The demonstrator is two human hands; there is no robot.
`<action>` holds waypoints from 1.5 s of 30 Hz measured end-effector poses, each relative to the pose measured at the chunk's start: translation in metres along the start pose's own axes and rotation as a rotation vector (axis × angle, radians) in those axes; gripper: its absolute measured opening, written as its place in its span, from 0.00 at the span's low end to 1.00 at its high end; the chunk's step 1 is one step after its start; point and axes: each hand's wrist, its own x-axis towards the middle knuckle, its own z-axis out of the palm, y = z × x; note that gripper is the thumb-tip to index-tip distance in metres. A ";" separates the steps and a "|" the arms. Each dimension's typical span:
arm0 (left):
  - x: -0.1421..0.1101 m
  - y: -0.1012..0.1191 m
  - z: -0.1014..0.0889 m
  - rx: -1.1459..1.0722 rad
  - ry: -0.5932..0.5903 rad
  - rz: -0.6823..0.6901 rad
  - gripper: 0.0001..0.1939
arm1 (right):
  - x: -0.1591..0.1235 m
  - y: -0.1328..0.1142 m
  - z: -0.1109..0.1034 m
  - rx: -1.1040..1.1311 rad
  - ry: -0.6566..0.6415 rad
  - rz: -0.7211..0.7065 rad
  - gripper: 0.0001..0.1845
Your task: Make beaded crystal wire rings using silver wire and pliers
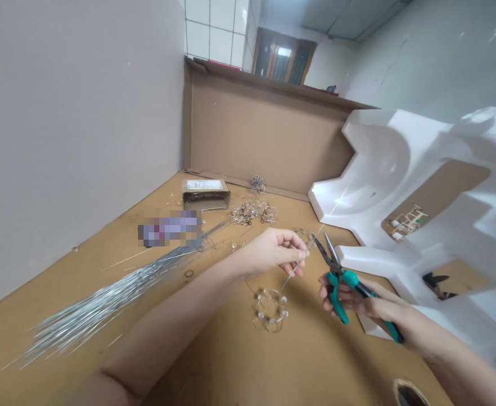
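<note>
The left hand (pixel 288 254) pinched a wire (pixel 290 276); the right hand (pixel 353 299) clasped needle-nose pliers (pixel 336 272). Below the left hand, over the counter (pixel 222 361), the beaded ring (pixel 273 321) looked largely formed, a straight end seemingly unbent.

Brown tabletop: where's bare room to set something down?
The brown tabletop looks bare below the clear-beaded silver wire ring, between left forearm and right forearm; mostly bare between left forearm and the long silver wire bundle. Crowded: beside the brown cardboard box, with tangled beaded wire.
</note>
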 end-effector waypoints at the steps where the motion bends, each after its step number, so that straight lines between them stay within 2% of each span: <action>1: -0.001 0.001 0.000 0.002 -0.020 -0.017 0.06 | 0.000 -0.005 0.000 -0.035 0.018 0.018 0.21; 4: -0.004 0.002 0.001 -0.005 -0.065 -0.044 0.04 | 0.003 -0.018 0.000 -0.071 0.047 0.073 0.21; 7: -0.005 0.001 0.001 -0.011 -0.095 -0.045 0.04 | 0.006 -0.022 -0.001 -0.062 0.011 0.091 0.23; 13: -0.004 0.001 0.002 -0.007 -0.119 -0.065 0.05 | 0.008 -0.012 -0.003 0.144 -0.103 0.064 0.23; 16: -0.004 0.002 0.003 -0.008 -0.127 -0.082 0.05 | 0.008 -0.009 -0.002 0.201 -0.120 0.053 0.23; 21: -0.004 0.002 0.004 0.006 -0.150 -0.093 0.06 | 0.009 -0.010 0.000 0.133 -0.087 0.079 0.22; 30: -0.003 0.000 0.004 -0.004 -0.179 -0.092 0.06 | 0.009 -0.010 0.000 0.159 -0.089 0.097 0.18; 45: -0.005 0.001 0.006 0.008 -0.122 -0.120 0.07 | 0.013 -0.020 0.006 -0.061 0.035 0.184 0.10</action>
